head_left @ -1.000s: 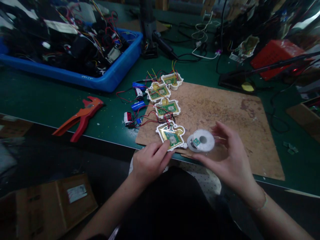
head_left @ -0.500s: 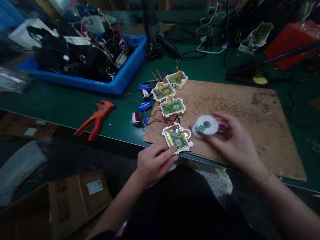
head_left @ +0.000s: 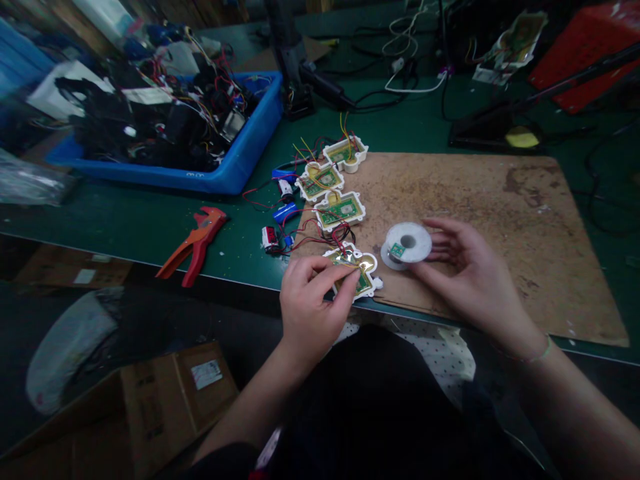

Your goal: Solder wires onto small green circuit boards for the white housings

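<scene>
My left hand (head_left: 314,300) is over the nearest white housing (head_left: 371,285), which holds a green circuit board under a glossy clear fill. Its thumb and index finger close in a pinch on a thin yellow wire (head_left: 349,265) above that board; the fingers hide part of the housing. Fingers and thumb of my right hand (head_left: 463,270) grip a white spool of solder wire (head_left: 415,250) from its right side. A tiny green circuit board (head_left: 398,251) rests on the spool's upper flange.
Several more wired housings (head_left: 340,212) stand in a line behind, beside blue batteries (head_left: 285,213) and red-black leads. An orange-handled cutter (head_left: 195,243) lies left. A blue bin (head_left: 235,177) of parts sits back left. Under the work lies a brown board (head_left: 475,200); a soldering stand (head_left: 500,130) is behind.
My left hand has lifted from the housing's front edge and moved up over its board, pinching at the yellow wire. The right hand still holds the spool. The view has shifted slightly.
</scene>
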The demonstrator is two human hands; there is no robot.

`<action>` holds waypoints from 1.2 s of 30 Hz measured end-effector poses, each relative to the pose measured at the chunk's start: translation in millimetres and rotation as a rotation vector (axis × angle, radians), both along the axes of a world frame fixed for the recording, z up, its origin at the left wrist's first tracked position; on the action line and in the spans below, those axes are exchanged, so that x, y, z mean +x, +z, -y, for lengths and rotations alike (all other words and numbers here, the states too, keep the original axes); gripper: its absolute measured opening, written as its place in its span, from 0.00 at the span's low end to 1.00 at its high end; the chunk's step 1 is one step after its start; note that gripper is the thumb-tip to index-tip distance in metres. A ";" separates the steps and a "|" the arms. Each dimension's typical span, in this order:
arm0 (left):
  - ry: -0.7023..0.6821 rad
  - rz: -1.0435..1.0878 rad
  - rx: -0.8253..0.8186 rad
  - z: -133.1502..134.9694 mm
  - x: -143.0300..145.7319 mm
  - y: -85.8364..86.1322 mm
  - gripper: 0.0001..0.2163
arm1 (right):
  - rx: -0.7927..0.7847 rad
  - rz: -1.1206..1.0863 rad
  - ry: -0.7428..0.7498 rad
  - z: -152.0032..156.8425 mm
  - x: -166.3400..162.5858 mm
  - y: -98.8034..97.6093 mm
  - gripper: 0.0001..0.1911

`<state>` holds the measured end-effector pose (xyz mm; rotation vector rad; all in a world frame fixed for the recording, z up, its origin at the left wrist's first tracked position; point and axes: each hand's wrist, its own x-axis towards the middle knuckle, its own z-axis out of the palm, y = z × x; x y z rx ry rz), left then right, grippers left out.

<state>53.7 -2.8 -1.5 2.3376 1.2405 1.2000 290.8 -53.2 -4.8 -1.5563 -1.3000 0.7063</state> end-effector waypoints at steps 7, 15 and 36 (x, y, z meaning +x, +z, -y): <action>0.030 -0.032 -0.010 2.1 2.0 -0.6 0.03 | -0.007 -0.005 -0.006 -0.1 1.1 -2.0 0.32; -0.030 -0.024 0.019 4.5 5.2 -0.8 0.05 | -0.013 -0.003 0.003 1.4 0.8 -0.5 0.32; -0.286 0.055 -0.200 -0.3 23.1 7.1 0.06 | -0.046 0.125 0.070 3.5 0.0 4.7 0.28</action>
